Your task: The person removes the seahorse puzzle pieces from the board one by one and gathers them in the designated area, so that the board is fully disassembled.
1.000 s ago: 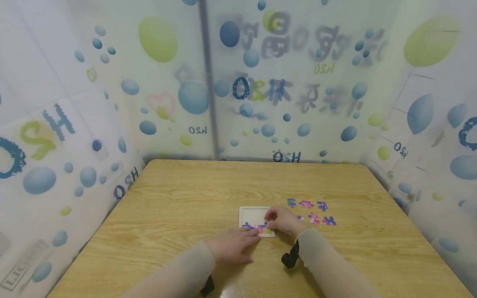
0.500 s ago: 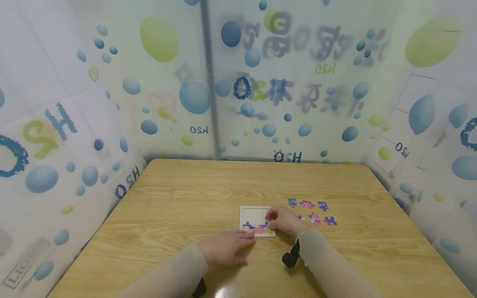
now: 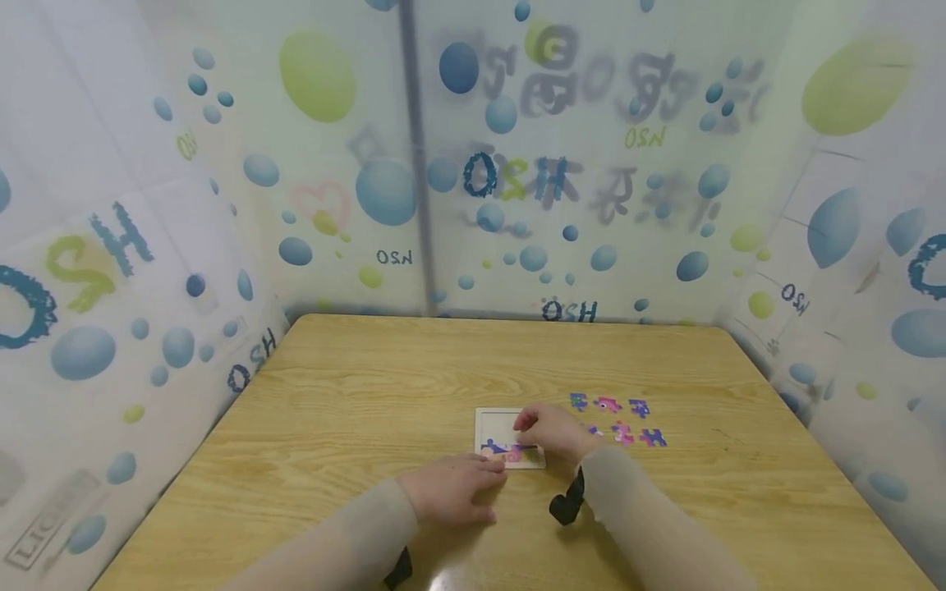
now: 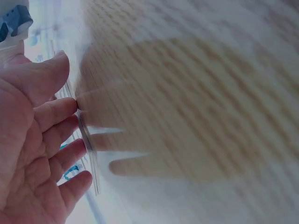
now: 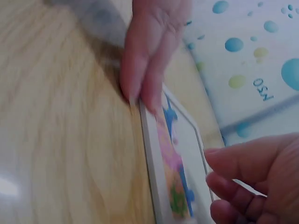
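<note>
A white puzzle tray (image 3: 478, 427) lies on the table with joined jigsaw pieces (image 5: 170, 161) along its near side, pink, orange, blue and green. The rest of its base is bare white. My left hand (image 3: 454, 490) rests its straight fingertips on the tray's near edge, at the left end of the joined row. Over the tray's right part hovers my right hand (image 3: 556, 432), fingers loosely bent. In the right wrist view, nothing shows between the thumb and fingers of that hand (image 5: 254, 182). It hides the tray's right side in the head view.
Loose jigsaw pieces lie in two rows right of the tray, among them a pink piece with an eye (image 3: 608, 405) and a purple one (image 3: 654, 437). The wooden table (image 3: 355, 386) is enclosed by patterned curtains (image 3: 636, 189).
My left hand has drawn back slightly from the joined pieces to the tray's near edge. My right hand, still at first, has shifted left over the tray.
</note>
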Motion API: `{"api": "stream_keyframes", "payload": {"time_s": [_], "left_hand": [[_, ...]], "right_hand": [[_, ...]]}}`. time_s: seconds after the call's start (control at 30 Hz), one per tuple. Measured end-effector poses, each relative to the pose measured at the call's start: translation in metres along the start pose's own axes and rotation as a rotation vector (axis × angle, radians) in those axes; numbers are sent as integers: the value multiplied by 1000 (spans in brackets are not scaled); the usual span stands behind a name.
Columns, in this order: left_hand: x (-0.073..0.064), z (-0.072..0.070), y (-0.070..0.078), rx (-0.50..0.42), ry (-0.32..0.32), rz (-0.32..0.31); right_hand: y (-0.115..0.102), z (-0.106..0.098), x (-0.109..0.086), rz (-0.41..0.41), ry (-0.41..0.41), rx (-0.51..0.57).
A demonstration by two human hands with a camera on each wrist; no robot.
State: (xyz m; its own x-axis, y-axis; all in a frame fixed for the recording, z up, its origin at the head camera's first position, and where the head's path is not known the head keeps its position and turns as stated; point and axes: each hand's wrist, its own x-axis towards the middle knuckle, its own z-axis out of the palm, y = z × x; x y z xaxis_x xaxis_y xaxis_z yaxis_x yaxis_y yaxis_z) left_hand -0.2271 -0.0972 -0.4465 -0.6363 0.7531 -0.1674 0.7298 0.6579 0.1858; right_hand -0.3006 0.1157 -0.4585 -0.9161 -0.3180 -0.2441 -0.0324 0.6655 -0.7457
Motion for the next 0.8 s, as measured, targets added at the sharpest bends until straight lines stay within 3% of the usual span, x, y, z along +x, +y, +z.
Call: {"api": "stream_keyframes", "payload": {"time_s": [0.27, 0.47, 0.8], "left_hand": [[-1, -1, 1, 10, 1, -5], [-1, -1, 2, 30, 9, 5], [-4, 1, -3, 55, 13, 45]], "right_hand": [[-17, 27, 3, -35, -28, 138], [-19, 36, 4, -77, 19, 80], [-19, 38, 6, -50, 32, 35]]}}
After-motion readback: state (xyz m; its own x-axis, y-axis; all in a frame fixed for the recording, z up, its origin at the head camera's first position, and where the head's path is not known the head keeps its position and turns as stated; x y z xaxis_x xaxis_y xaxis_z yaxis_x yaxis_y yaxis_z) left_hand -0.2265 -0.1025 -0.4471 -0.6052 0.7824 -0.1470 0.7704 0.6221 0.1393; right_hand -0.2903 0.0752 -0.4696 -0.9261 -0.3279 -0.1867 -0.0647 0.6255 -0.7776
